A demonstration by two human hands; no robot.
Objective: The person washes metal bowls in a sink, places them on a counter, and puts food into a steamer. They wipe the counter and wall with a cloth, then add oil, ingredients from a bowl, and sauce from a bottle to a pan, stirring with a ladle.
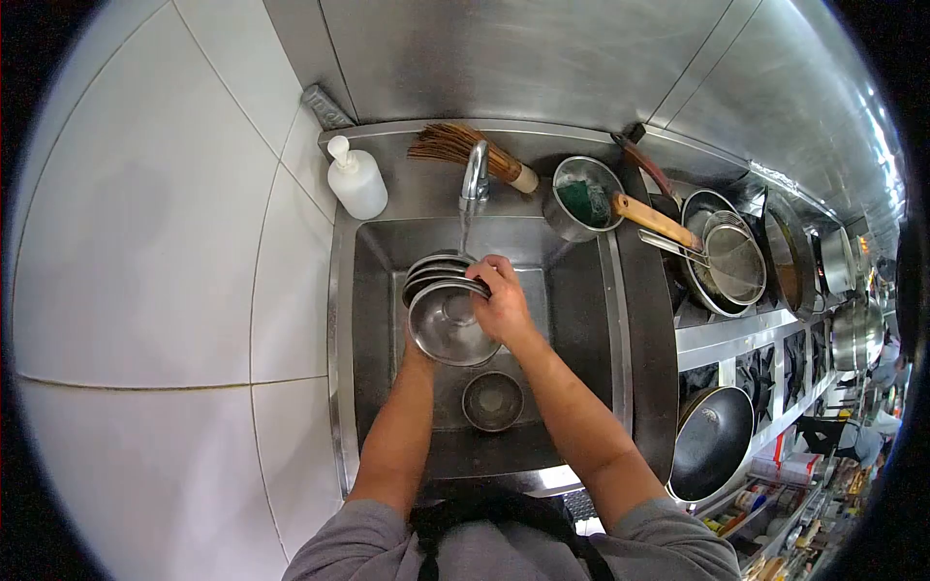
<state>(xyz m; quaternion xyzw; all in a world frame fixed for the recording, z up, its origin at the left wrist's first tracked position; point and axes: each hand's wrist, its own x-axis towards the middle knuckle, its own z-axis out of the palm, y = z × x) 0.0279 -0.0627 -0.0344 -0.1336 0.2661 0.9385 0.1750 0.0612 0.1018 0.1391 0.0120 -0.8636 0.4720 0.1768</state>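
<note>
Several metal bowls (453,329) are held tilted together over the sink (581,339), below the tap (476,174). My right hand (502,300) is closed on their right rims, fingers over the edge. Behind the front bowl, on its lower left, is my left hand (416,351); only the part near the wrist shows, and its fingers are hidden. Water runs from the tap toward the back of the stack. Another small metal bowl (492,401) sits on the sink floor between my forearms.
A white pump bottle (358,184) and a bamboo brush (484,155) are on the back ledge. At the sink's right corner is a metal pot (578,228) with a green scouring pad (585,201). Farther right are strainers (733,261) and a black wok (712,445) on the stove.
</note>
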